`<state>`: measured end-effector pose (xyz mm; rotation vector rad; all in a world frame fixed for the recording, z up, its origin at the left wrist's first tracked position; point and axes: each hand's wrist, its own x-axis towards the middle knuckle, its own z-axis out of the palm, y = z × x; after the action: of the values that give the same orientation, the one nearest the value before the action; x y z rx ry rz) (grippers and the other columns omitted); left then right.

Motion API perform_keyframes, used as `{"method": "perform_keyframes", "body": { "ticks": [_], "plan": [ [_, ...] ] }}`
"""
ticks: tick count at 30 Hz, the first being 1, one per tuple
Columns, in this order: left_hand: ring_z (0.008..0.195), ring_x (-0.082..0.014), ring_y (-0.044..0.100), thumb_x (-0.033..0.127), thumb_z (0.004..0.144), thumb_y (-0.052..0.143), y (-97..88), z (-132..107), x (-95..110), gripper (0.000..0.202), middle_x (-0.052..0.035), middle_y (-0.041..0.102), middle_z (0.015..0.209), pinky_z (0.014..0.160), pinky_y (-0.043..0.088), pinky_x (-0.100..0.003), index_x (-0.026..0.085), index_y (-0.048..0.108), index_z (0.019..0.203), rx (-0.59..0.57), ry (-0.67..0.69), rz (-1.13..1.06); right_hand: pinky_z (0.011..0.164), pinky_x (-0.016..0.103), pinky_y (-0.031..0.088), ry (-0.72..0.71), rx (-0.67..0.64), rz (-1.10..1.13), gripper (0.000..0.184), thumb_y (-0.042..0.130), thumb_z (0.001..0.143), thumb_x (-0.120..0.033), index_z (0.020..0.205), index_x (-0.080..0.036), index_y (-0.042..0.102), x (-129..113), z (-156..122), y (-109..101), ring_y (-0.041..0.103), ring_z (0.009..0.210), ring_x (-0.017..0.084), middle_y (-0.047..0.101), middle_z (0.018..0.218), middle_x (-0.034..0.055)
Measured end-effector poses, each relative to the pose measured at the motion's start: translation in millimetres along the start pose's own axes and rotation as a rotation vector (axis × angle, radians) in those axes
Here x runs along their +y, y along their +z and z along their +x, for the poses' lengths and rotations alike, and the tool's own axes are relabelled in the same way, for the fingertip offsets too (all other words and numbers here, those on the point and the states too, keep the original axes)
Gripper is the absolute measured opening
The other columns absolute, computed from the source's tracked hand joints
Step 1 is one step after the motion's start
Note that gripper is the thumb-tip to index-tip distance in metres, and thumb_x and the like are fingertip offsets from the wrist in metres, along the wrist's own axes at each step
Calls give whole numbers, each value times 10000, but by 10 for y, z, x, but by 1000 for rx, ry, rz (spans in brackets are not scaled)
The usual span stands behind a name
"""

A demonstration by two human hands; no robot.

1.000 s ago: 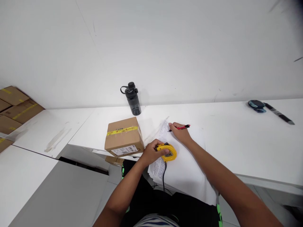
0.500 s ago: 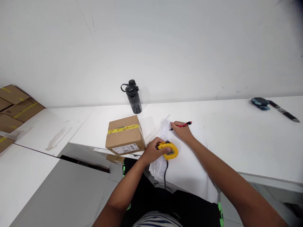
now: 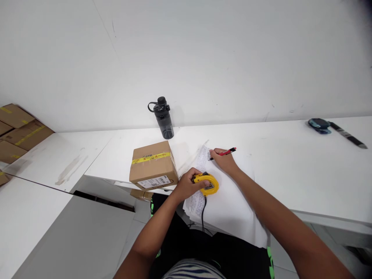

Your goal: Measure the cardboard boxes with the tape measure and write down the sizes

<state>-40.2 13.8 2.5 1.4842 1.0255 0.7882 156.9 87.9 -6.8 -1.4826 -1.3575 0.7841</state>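
My left hand (image 3: pixel 188 184) is closed around a yellow tape measure (image 3: pixel 214 185), its black strap hanging down over the paper's edge. In my right hand (image 3: pixel 222 159) is a red and black pen (image 3: pixel 228 152), its tip by the paper. Both hands rest over a stack of white paper sheets (image 3: pixel 229 209), whose left strip is covered with dense small writing or print. Just left of my left hand sits a taped cardboard box (image 3: pixel 152 164) with a yellow tape band on top and a white label on its front side.
A dark water bottle (image 3: pixel 164 120) stands behind the box, near the wall. At the far right lie a dark blue object (image 3: pixel 319 124) and a thick black marker (image 3: pixel 348 135). Several cardboard boxes (image 3: pixel 24 133) are stacked at the far left. The white table's (image 3: pixel 314 178) front edge runs near my body.
The pen has shifted very slightly in my right hand. My left hand stays on the tape measure, and the box stays put; the view has moved a little.
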Motion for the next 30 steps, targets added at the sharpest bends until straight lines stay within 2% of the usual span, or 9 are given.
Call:
{"method": "perform_keyframes", "body": {
  "ticks": [4, 11, 26, 30],
  "plan": [
    [721, -104, 510, 520, 687, 760, -5, -8, 18, 470, 24, 575, 843, 677, 423, -234, 196, 538, 945, -4, -15, 9, 545, 285, 281, 19, 31, 6, 379, 513, 804, -420, 533, -230, 328, 3, -5, -2, 339, 560, 126, 323, 523, -49],
    [723, -103, 506, 519, 705, 750, -12, -24, 28, 477, 20, 568, 861, 669, 422, -227, 202, 512, 969, -26, -9, 26, 542, 283, 283, 25, 1, 24, 375, 527, 791, -430, 521, -228, 364, 7, 1, -11, 330, 552, 124, 328, 513, -51],
    [712, -97, 488, 520, 724, 732, -27, -46, 72, 458, 27, 563, 851, 679, 422, -224, 214, 500, 974, -38, -15, 82, 546, 274, 320, 53, 54, 24, 350, 530, 764, -424, 511, -228, 392, -20, -19, -20, 384, 557, 131, 402, 498, -43],
    [722, -103, 494, 529, 716, 733, -26, -50, 79, 461, 30, 557, 837, 683, 420, -226, 213, 509, 966, -24, -19, 101, 557, 274, 341, 51, 84, 9, 339, 518, 769, -452, 529, -223, 450, -2, -12, -18, 424, 575, 143, 444, 498, -31]
  ]
}}
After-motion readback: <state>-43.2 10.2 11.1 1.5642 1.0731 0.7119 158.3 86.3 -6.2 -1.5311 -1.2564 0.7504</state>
